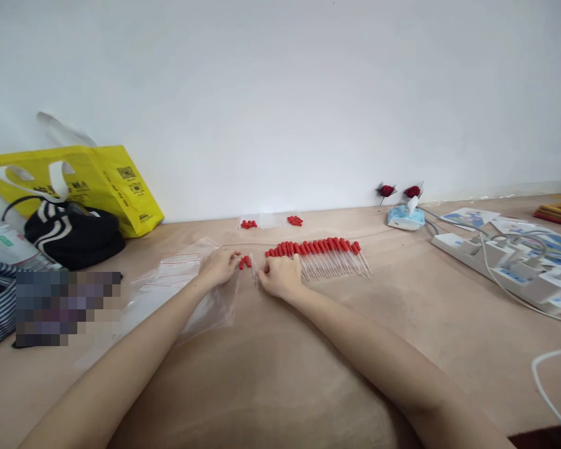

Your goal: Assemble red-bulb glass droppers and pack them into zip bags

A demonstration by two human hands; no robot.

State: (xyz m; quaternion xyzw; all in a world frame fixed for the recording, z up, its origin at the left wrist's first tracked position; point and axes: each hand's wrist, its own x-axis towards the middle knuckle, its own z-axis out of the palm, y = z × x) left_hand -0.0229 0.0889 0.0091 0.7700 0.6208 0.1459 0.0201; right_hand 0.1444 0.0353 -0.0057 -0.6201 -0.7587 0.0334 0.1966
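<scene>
My left hand [219, 266] rests over the edge of the clear plastic bags, its fingertips curled together beside a few loose red caps [245, 262]. Whatever those fingertips pinch, if anything, is too small to make out. Thin clear tubes [255, 274] lie between my two hands. My right hand [283, 276] has its fingers bent inward, with the thumb side close to these tubes; its grip is hidden. To its right, and partly behind it, runs a slanting row of red-topped clear tubes [325, 254], which look like droppers.
Zip bags [177, 269] lie under my left forearm. Against the wall, more red caps [295, 221] sit on clear plastic. A yellow bag [131, 187] and a black bag [81, 240] stand at left. Tissues [406, 217], a power strip [509, 268] and cables lie at right.
</scene>
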